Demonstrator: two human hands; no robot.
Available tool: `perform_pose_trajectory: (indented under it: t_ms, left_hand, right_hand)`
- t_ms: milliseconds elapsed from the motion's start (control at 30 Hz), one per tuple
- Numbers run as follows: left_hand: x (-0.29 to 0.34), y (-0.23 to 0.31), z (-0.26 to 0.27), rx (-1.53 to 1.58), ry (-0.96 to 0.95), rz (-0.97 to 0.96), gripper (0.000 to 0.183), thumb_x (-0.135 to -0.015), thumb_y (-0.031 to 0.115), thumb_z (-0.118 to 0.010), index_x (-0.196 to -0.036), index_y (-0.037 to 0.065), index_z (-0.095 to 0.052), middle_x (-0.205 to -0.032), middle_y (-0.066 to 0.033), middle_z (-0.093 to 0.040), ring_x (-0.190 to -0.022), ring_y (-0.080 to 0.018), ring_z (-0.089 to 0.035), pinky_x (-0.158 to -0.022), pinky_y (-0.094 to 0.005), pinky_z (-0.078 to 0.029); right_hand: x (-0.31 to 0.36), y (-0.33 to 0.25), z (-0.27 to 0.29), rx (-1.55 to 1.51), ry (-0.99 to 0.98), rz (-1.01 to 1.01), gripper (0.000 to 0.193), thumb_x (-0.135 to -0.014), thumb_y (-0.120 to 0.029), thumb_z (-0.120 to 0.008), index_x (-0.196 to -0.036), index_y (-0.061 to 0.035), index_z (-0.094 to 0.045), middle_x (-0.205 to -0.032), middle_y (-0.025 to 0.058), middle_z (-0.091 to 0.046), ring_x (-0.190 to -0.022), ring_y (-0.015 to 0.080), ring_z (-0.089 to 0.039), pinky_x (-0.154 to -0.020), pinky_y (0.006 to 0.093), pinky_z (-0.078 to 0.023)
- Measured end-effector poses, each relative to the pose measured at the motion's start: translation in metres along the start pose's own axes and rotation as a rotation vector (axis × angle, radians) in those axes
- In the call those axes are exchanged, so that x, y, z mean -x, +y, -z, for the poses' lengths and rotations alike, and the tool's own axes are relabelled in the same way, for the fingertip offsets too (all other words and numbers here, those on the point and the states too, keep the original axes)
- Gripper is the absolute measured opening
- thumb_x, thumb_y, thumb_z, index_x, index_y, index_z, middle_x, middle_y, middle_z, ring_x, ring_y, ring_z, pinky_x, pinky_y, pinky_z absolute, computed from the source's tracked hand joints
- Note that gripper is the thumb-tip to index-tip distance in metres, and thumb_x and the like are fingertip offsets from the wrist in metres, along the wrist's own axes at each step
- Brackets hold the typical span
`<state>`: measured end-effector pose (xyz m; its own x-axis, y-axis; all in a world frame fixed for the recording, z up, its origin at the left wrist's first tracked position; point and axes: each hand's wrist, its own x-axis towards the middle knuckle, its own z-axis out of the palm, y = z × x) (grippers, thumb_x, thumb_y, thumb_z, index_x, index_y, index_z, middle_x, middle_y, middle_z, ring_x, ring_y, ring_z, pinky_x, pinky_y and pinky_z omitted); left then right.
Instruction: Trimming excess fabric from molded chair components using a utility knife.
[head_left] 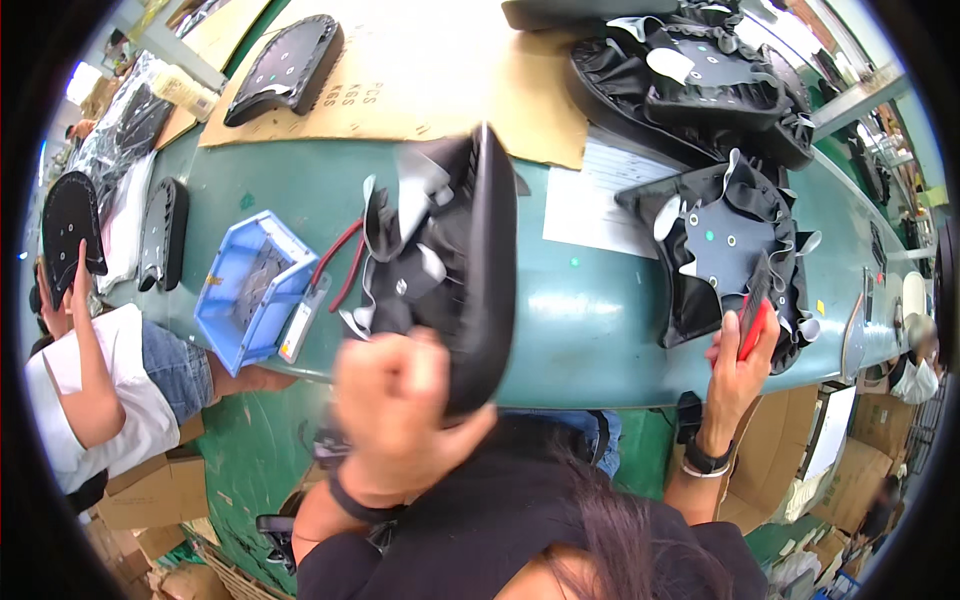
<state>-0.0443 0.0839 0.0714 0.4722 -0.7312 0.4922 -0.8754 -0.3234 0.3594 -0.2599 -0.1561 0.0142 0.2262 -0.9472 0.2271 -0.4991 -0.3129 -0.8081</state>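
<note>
My left hand (400,410), smeared by motion, is closed on the lower end of a black padded cushion (490,270). The cushion stands on edge, with loose black cover and white flaps toward the left. My right hand (738,370) grips a red-handled tool (755,325) with a dark blade; its exact kind is unclear. That tool is over another cushion (725,250), which lies on the green table (560,340) showing a grey backing board with small holes and gathered cover edges. Whether the blade touches it, I cannot tell.
Left of my left hand are red-handled pliers (345,265) and a blue bin (225,310). Cardboard (450,80) covers the table's far part, bearing a finished-looking panel (285,70). More cushions (700,90) are piled far right. A co-worker (100,370) holds a black panel at left.
</note>
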Motion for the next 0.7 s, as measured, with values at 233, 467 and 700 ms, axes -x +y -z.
perform_pose_trajectory:
  t_ms: [233, 467, 700]
  left_hand:
    - [0.027, 0.023, -0.036, 0.403, -0.019, -0.074, 0.021, -0.072, 0.008, -0.076, -0.092, 0.004, -0.068, -0.103, -0.0099, -0.06, -0.09, -0.0265, -0.058, -0.081, -0.039, -0.044]
    - [0.042, -0.005, -0.02, 0.256, -0.268, 0.321, 0.012, -0.081, 0.016, -0.073, -0.088, 0.009, -0.069, -0.086, -0.0058, -0.058, -0.082, -0.024, -0.055, -0.073, -0.0364, -0.037]
    - [-0.066, -0.016, -0.057, 0.36, -0.429, -0.174, 0.052, -0.085, 0.026, -0.066, -0.133, 0.012, -0.055, -0.144, -0.0166, -0.042, -0.134, -0.0382, -0.037, -0.109, -0.0469, -0.029]
  right_hand:
    - [0.052, -0.032, -0.06, -0.302, -0.683, -0.189, 0.029, -0.092, -0.016, -0.063, -0.115, -0.0034, -0.052, -0.094, 0.0034, -0.063, -0.064, 0.0063, -0.054, -0.054, 0.0216, -0.047]
    - [0.023, -0.035, -0.065, -0.513, -0.691, -0.44, 0.036, -0.086, -0.008, -0.067, -0.116, -0.0027, -0.049, -0.098, 0.0051, -0.064, -0.06, 0.0057, -0.052, -0.054, 0.0209, -0.045]
    - [0.016, -0.034, -0.06, -0.46, -0.853, -0.435, 0.063, -0.075, -0.007, -0.08, -0.124, -0.0053, -0.041, -0.102, 0.0075, -0.061, -0.068, 0.0082, -0.058, -0.054, 0.0217, -0.049]
